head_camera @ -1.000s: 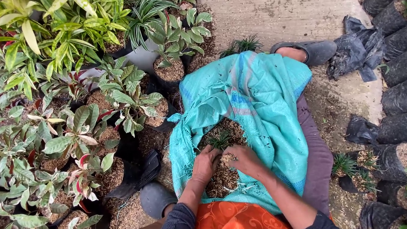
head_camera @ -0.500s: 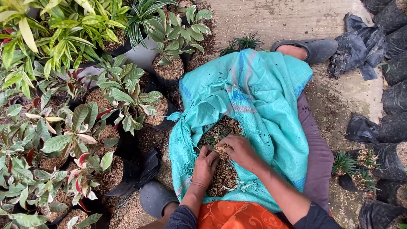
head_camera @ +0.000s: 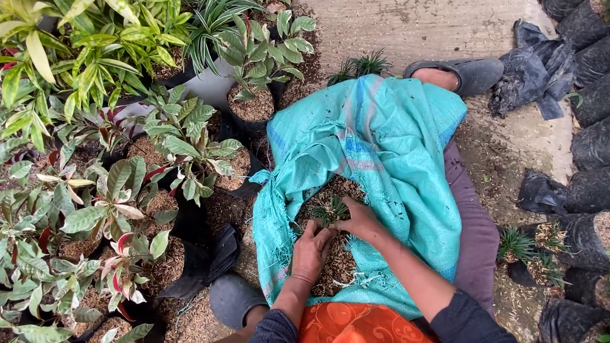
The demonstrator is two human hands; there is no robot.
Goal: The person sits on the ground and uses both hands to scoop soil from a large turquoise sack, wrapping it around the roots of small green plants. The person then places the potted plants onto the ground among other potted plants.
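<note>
A: How does the grip stand?

B: The left hand (head_camera: 310,252) is curled, its fingers pressed into the husk (head_camera: 335,264) just beside the seedling (head_camera: 332,211). Whether it is clamped on anything I cannot tell; the fingertips are buried. The right hand (head_camera: 357,220) lies with fingers bent together against the foot of the seedling, touching it. Whether it pinches the stem or only presses the husk, I cannot tell either.

A: Where is the seedling?

B: In the mouth of the sack (head_camera: 385,157), a turquoise woven one lying across the person's lap. The small green tuft stands upright in the brown husk, between the two hands.

A: And around them?

B: To the left, a crowd of potted plants (head_camera: 99,175) with green, yellow and reddish leaves, in black bags topped with husk. To the right, a row of black bags (head_camera: 600,101), most lying on their sides, some with green shoots. An empty crumpled bag (head_camera: 535,74) lies on the concrete floor (head_camera: 423,7) near a grey shoe (head_camera: 469,75). Another grey shoe (head_camera: 233,297) shows below the sack, on the left. A second tuft (head_camera: 363,65) sits just beyond the far edge of the sack.
</note>
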